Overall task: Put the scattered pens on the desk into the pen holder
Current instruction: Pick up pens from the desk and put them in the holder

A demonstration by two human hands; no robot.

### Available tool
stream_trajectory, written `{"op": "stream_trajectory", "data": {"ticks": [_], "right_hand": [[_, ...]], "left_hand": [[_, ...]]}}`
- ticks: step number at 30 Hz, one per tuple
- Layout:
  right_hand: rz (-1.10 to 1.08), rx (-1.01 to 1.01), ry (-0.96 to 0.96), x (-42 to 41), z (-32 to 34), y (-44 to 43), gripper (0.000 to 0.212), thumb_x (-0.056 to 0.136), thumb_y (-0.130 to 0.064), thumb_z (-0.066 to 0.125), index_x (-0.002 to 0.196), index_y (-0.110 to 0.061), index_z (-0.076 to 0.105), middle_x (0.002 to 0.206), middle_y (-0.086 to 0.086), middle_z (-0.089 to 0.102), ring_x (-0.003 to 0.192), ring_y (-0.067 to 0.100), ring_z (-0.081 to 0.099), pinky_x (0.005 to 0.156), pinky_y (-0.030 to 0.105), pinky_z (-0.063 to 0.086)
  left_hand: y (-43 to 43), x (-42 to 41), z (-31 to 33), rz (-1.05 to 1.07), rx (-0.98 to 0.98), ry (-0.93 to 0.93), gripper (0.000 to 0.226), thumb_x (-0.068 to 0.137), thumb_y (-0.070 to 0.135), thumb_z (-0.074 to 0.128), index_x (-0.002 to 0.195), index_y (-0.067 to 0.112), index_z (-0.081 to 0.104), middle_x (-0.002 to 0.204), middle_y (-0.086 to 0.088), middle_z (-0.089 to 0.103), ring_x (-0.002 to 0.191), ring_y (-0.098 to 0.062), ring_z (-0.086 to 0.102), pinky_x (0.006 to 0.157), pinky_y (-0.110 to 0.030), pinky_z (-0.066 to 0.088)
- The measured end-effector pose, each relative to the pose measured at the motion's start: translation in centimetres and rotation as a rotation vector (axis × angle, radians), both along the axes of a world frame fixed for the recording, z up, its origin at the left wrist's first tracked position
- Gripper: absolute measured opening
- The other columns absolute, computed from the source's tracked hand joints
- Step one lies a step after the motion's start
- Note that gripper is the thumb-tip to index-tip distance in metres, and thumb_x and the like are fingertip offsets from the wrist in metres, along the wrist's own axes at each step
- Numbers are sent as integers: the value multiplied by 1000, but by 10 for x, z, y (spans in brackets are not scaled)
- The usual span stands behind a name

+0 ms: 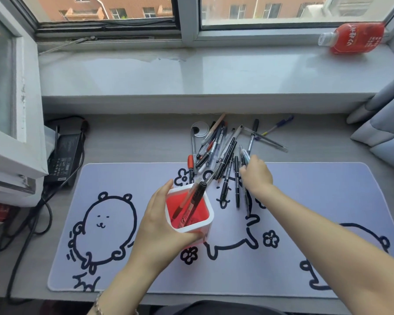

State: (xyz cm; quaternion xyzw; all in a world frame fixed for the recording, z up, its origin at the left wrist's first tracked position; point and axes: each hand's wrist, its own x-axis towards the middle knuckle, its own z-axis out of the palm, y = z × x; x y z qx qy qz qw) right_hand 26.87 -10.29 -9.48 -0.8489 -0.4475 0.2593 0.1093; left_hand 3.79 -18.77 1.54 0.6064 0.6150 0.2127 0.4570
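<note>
Red inside and white outside, the square plastic pen holder (190, 209) stands on the pale lilac desk mat with black cartoon animal outlines (114, 178), about midway between the mat's left and right edges. The left hand (162, 220) wraps it from the left, thumb up along the far rim and fingers curled under the near side, clamped on the holder. A few dark pens (192, 202) already lean inside it, tips toward the back of the desk.

Reaching forward from the lower right, the right hand (257, 175) lies knuckles-up over the mat's far edge, fingers closed around a pale blue pen (245, 155) whose end sticks out beyond them toward the window; other barrels may be in the same grip, but I cannot tell. Just left of that hand the scattered pile of black, grey and red pens (221, 151) spreads from the grey desk (134, 144) across the mat's far edge.
</note>
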Motion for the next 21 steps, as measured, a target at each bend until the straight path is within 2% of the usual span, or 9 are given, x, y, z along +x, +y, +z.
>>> {"op": "stream_trajectory", "data": {"ticks": [3, 5, 8, 10, 13, 15, 18, 21], "right_hand": [[-5, -27, -53, 0, 0, -1, 25, 93, -18, 48, 109, 1, 47, 104, 20, 59, 74, 30, 47, 60, 34, 35], [-21, -101, -31, 2, 4, 0, 24, 91, -19, 51, 107, -1, 47, 95, 17, 57, 70, 28, 47, 57, 31, 35], [-65, -91, 205, 4, 28, -6, 11, 91, -14, 43, 93, -4, 40, 71, 8, 45, 52, 18, 38, 45, 27, 28], [-134, 106, 471, 2, 58, -16, 4, 91, -10, 39, 88, -8, 39, 74, 9, 43, 54, 15, 39, 49, 27, 36], [-168, 532, 942, -17, 113, -46, 22, 92, 3, 36, 87, -18, 42, 82, 3, 50, 69, 11, 55, 71, 23, 52], [-111, 687, 1138, -41, 134, -69, 27, 92, 7, 34, 89, -19, 41, 80, 2, 50, 71, 9, 58, 79, 23, 54], [14, 683, 1116, -74, 120, -96, 30, 84, 2, 40, 99, -24, 42, 88, 6, 54, 83, 11, 62, 83, 23, 51], [77, 715, 954, -79, 108, -110, 55, 78, 2, 47, 116, -37, 38, 102, 1, 57, 101, 10, 61, 93, 25, 48]], "left_hand": [[-3, 0, -2, 4, -7, -5, 104, 55, 12, 86, 139, 36, 31, 106, 41, 31, 108, 0, 40, 90, -14, 30], [-4, 0, -4, 7, -15, -10, 104, 54, 12, 86, 139, 36, 30, 107, 40, 32, 109, 0, 40, 90, -14, 30], [-6, 0, -5, 7, -22, -14, 105, 55, 13, 86, 139, 37, 29, 112, 31, 37, 111, -1, 41, 92, -17, 31], [-7, 1, -6, 15, -24, -16, 105, 55, 13, 86, 140, 37, 29, 119, 24, 38, 111, -1, 40, 92, -17, 31], [-9, 6, -10, 6, -27, -3, 104, 55, 14, 85, 140, 35, 29, 123, 20, 39, 112, -2, 41, 91, -18, 32], [-10, 13, -14, -27, -7, 5, 104, 55, 16, 85, 140, 34, 29, 123, 19, 39, 115, -4, 43, 88, -14, 33], [-10, 28, -10, -82, 19, -6, 106, 55, 21, 86, 141, 36, 26, 124, 23, 38, 117, 2, 40, 79, 0, 30], [-7, 38, -7, -107, 76, -28, 105, 55, 32, 86, 141, 37, 25, 131, 21, 44, 120, 3, 42, 84, -1, 31]]}}
